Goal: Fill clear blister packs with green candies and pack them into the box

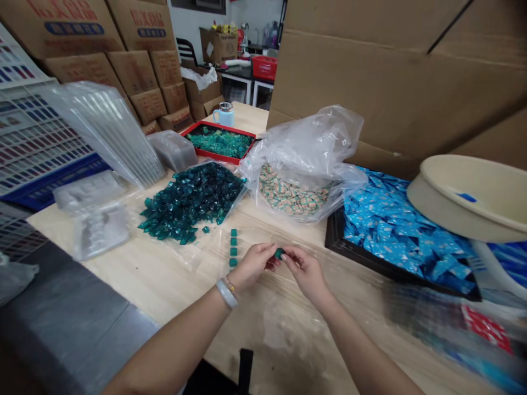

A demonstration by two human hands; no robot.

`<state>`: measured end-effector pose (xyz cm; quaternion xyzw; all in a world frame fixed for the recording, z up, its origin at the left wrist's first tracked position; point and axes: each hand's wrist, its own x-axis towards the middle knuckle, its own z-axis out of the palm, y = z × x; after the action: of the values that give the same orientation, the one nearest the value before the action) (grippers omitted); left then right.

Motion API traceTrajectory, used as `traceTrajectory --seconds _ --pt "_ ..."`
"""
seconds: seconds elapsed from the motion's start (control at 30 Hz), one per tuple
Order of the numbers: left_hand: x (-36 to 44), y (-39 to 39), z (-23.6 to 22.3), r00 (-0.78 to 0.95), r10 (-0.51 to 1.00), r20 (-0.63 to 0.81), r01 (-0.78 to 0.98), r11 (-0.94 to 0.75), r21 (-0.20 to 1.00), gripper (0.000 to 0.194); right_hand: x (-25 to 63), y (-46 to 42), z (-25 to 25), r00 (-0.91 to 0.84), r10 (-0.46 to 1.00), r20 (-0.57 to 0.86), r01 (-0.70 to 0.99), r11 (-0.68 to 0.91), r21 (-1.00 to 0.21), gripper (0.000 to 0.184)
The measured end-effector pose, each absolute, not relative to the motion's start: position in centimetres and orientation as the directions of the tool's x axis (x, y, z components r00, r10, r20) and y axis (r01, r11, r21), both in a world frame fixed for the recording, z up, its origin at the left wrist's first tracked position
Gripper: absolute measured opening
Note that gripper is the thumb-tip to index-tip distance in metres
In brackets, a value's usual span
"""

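Over the wooden table, my left hand (258,263) and my right hand (303,269) meet fingertip to fingertip. Between them is a small dark green piece (279,253), shiny like the wrapped pieces in the pile; my right thumb and fingers pinch it. The fingers of my left hand are curled and pressed together at its left side; whether they grip it too is hard to see. Just left of my hands, several green wrapped pieces (233,251) lie in a short column. Beyond them spreads a large pile of dark green wrapped pieces (191,197) on clear plastic.
Clear plastic trays (101,230) lie at the table's left. A red tray (251,151) of green bits and a blue mug (225,116) stand behind. A clear bag (288,192) of small patterned packets, a black tray (335,233) of blue packets and a cream basin (436,219) line the right.
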<state>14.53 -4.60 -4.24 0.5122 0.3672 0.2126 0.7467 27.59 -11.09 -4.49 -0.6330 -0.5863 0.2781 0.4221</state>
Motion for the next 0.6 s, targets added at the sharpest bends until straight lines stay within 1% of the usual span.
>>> traceTrajectory --seconds 0.03,0.07,0.1,0.13,0.17,0.2,0.23,0.3,0.47,0.6 --pt "14.4 -4.5 -4.3 0.614 0.737 -0.282 0.142 0.249 0.958 0.036 27.9 -10.6 -4.7 0.164 0.973 0.160 0.582 0.036 -0.812 0.019" --pt "14.1 -4.4 -4.5 0.600 0.773 -0.205 0.242 0.069 0.968 0.033 28.2 -10.0 -5.0 0.156 0.973 0.171 0.664 0.024 -0.747 0.019" --pt "13.9 -4.5 -4.6 0.608 0.786 -0.116 0.346 -0.130 0.929 0.029 28.5 -9.5 -5.3 0.132 0.977 0.169 0.742 0.016 -0.671 0.020" --pt "13.6 -4.6 -4.9 0.638 0.769 -0.038 0.433 -0.317 0.844 0.024 28.8 -9.0 -5.5 0.095 0.984 0.151 0.805 0.013 -0.593 0.020" --pt "13.4 -4.8 -5.1 0.680 0.733 0.012 0.489 -0.467 0.737 0.020 29.0 -8.6 -5.8 0.050 0.992 0.119 0.851 0.020 -0.525 0.020" --pt "13.2 -5.0 -5.4 0.723 0.690 0.027 0.518 -0.568 0.640 0.018 29.1 -8.2 -6.1 0.005 0.997 0.083 0.881 0.035 -0.471 0.021" --pt "13.0 -5.2 -5.6 0.751 0.660 0.020 0.533 -0.624 0.571 0.016 29.1 -8.0 -6.3 -0.033 0.998 0.051 0.900 0.052 -0.433 0.021" --pt "12.9 -5.6 -6.0 0.772 0.636 0.008 0.542 -0.664 0.515 0.016 28.9 -7.8 -6.5 -0.076 0.997 0.024 0.918 0.079 -0.387 0.021" --pt "12.7 -5.6 -6.6 0.769 0.639 0.017 0.534 -0.657 0.532 0.020 27.9 -7.7 -6.3 -0.102 0.995 0.021 0.949 0.104 -0.297 0.019" --pt "12.6 -5.6 -6.8 0.770 0.637 0.045 0.524 -0.671 0.524 0.021 27.3 -7.4 -6.0 -0.115 0.993 -0.015 0.977 0.110 -0.182 0.015"
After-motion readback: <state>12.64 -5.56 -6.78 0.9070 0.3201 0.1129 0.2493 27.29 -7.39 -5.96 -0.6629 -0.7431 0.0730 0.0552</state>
